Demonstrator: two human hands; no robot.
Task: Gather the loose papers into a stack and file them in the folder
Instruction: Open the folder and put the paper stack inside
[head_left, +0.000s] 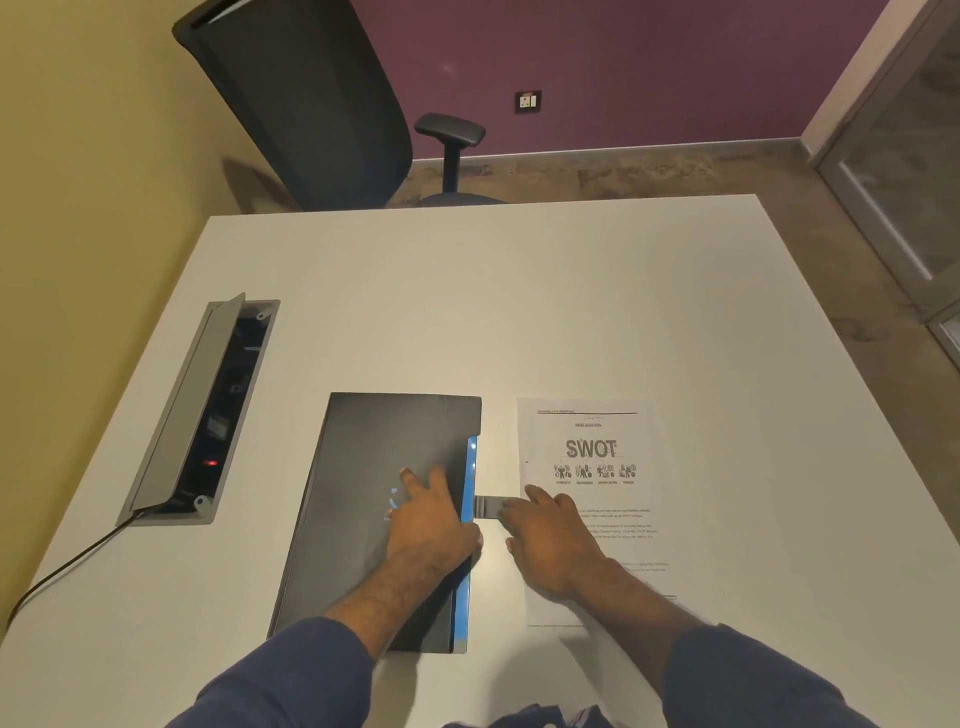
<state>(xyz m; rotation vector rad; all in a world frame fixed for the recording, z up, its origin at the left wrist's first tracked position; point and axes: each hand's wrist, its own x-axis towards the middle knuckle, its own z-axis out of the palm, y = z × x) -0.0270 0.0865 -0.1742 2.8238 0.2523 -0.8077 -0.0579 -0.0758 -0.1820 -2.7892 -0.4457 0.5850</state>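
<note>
Folder closed, its clasp tab sticking out rightward toward the papers.
Left hand (434, 519) lies flat, fingers released, on the folder (384, 514) — right hand (543, 540) fingers pinch the tab (487, 507), papers (597, 467) just beyond.

Your left hand (434, 519) lies palm down, fingers spread and stretched forward, the forearm running up from the lower left in a blue sleeve (291, 675) pushed back above the wrist. Your right hand (545, 540) sits just beside it, also palm down, its fingers reaching left and slightly curled, thumb tucked toward the left hand. Both wrists are bare and roughly parallel.
</note>
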